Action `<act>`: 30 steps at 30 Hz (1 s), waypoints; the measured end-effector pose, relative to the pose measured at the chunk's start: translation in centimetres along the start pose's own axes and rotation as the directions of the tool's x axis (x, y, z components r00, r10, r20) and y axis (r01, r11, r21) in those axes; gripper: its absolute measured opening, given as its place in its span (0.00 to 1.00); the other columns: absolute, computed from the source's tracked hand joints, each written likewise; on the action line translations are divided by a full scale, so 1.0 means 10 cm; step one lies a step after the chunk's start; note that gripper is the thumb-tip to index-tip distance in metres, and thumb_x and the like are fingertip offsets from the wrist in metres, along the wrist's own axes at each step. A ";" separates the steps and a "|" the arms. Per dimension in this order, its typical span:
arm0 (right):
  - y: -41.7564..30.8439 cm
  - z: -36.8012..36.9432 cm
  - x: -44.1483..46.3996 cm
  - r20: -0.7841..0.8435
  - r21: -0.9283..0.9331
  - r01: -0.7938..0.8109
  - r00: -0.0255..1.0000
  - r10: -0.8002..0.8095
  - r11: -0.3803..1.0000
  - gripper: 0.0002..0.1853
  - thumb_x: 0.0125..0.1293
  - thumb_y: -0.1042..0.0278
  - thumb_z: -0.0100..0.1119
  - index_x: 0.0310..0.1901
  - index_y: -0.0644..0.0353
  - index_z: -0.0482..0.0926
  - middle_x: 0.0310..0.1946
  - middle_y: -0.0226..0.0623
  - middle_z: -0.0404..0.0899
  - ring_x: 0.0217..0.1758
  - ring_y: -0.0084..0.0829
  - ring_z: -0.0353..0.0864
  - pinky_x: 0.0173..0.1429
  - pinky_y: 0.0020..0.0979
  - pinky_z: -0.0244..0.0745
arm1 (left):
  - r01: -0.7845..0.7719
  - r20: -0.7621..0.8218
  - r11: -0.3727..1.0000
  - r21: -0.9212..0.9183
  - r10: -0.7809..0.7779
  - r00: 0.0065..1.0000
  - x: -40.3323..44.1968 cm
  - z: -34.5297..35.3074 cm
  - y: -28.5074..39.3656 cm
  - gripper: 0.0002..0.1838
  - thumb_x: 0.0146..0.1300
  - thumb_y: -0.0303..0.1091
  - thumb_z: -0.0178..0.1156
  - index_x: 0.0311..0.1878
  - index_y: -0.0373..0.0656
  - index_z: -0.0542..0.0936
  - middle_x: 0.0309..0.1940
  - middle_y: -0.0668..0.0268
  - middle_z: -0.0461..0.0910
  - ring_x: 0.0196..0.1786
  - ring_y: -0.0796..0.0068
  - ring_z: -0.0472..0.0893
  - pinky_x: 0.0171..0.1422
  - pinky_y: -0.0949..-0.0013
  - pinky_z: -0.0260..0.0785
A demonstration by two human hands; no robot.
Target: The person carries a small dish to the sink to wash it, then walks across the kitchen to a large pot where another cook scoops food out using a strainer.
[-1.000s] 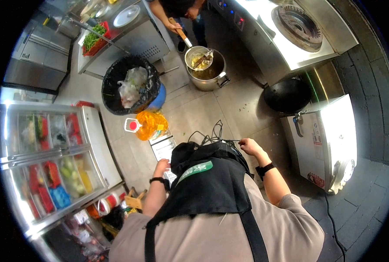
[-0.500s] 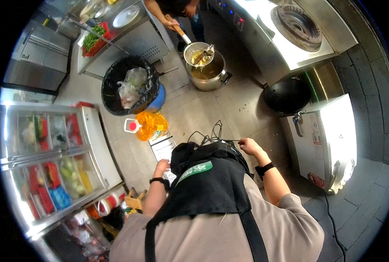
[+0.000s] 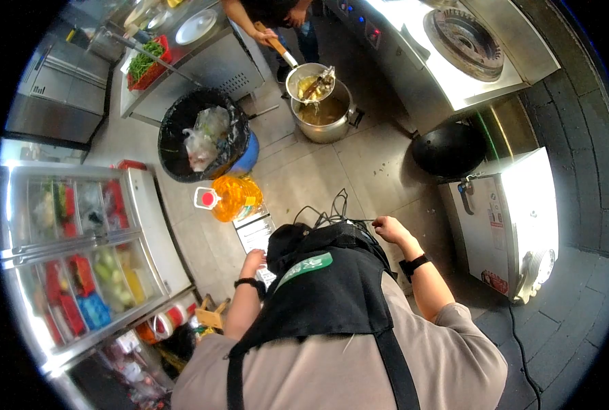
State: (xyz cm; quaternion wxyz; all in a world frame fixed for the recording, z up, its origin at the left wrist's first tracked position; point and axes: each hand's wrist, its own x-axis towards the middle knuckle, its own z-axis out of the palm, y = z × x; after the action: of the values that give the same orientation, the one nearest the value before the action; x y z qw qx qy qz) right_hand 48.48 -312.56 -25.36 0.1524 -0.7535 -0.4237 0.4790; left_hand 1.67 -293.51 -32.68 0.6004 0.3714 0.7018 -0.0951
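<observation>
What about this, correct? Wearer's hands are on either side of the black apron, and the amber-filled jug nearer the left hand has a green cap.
One slip: the cap is red, not green, as the head view shows. The rest stands: the left hand and right hand are on either side of the black apron, and the amber-filled jug is nearer the left.

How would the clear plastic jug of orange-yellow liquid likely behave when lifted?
The jug would probably feel heavy, since liquid appears to fill most of it. Its white loop handle should offer a fairly secure hold, though the liquid may slosh.
</observation>
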 end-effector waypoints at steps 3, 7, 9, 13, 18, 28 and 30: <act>0.00 0.00 0.01 -0.006 0.009 -0.011 1.000 0.011 1.000 0.16 0.53 0.67 0.55 0.44 0.62 0.81 0.40 0.52 0.81 0.47 0.49 0.80 0.54 0.40 0.73 | 0.001 0.002 1.000 0.002 -0.001 1.000 0.01 0.00 0.00 0.14 0.64 0.40 0.52 0.47 0.43 0.76 0.35 0.66 0.76 0.33 0.72 0.76 0.39 0.65 0.71; 0.00 -0.02 0.02 0.000 0.023 -0.026 1.000 0.026 0.999 0.17 0.53 0.67 0.55 0.44 0.62 0.81 0.40 0.52 0.81 0.47 0.49 0.80 0.54 0.40 0.73 | 0.012 0.008 1.000 0.005 -0.012 1.000 0.05 0.00 0.00 0.13 0.64 0.39 0.52 0.47 0.43 0.76 0.35 0.66 0.77 0.32 0.72 0.76 0.38 0.65 0.71; 0.02 -0.01 0.03 0.001 0.020 -0.015 1.000 0.015 1.000 0.17 0.53 0.67 0.55 0.44 0.62 0.81 0.40 0.52 0.81 0.47 0.49 0.80 0.54 0.40 0.73 | 0.013 0.005 1.000 0.004 -0.013 1.000 0.05 0.01 0.01 0.13 0.64 0.39 0.52 0.47 0.43 0.76 0.35 0.66 0.77 0.32 0.72 0.76 0.38 0.65 0.71; 0.04 0.00 0.05 0.001 0.014 -0.031 1.000 0.031 0.999 0.17 0.53 0.67 0.56 0.44 0.62 0.81 0.40 0.52 0.81 0.47 0.49 0.80 0.53 0.40 0.73 | 0.018 -0.005 1.000 0.010 -0.017 1.000 0.03 0.02 0.03 0.14 0.65 0.40 0.51 0.48 0.44 0.75 0.36 0.66 0.77 0.33 0.72 0.76 0.40 0.64 0.72; -0.01 -0.03 0.02 -0.007 0.022 -0.021 1.000 0.022 1.000 0.16 0.54 0.67 0.56 0.44 0.62 0.81 0.40 0.52 0.81 0.46 0.50 0.80 0.53 0.40 0.74 | 0.006 -0.003 0.999 0.041 -0.006 1.000 0.04 0.03 0.03 0.15 0.65 0.41 0.50 0.49 0.43 0.75 0.37 0.65 0.77 0.35 0.70 0.78 0.43 0.62 0.72; -0.01 -0.03 0.03 -0.007 0.001 0.004 1.000 -0.004 1.000 0.15 0.54 0.68 0.56 0.43 0.62 0.81 0.40 0.52 0.81 0.47 0.49 0.80 0.54 0.40 0.74 | -0.016 0.021 1.000 0.007 0.016 1.000 0.03 0.02 0.03 0.17 0.64 0.41 0.51 0.50 0.41 0.75 0.38 0.62 0.78 0.37 0.68 0.79 0.43 0.62 0.73; -0.01 -0.03 0.04 -0.007 -0.002 -0.004 1.000 0.004 1.000 0.15 0.54 0.68 0.55 0.43 0.62 0.82 0.40 0.52 0.81 0.47 0.49 0.80 0.54 0.40 0.73 | -0.017 0.026 1.000 0.005 0.017 1.000 0.07 0.01 0.01 0.17 0.64 0.41 0.51 0.50 0.41 0.75 0.38 0.62 0.78 0.37 0.68 0.79 0.43 0.62 0.73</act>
State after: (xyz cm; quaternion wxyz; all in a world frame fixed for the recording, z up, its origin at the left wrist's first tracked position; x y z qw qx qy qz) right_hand 48.77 -312.14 -25.35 0.1520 -0.7562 -0.4221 0.4763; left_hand 1.79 -293.19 -33.29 0.6093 0.3776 0.6905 -0.0969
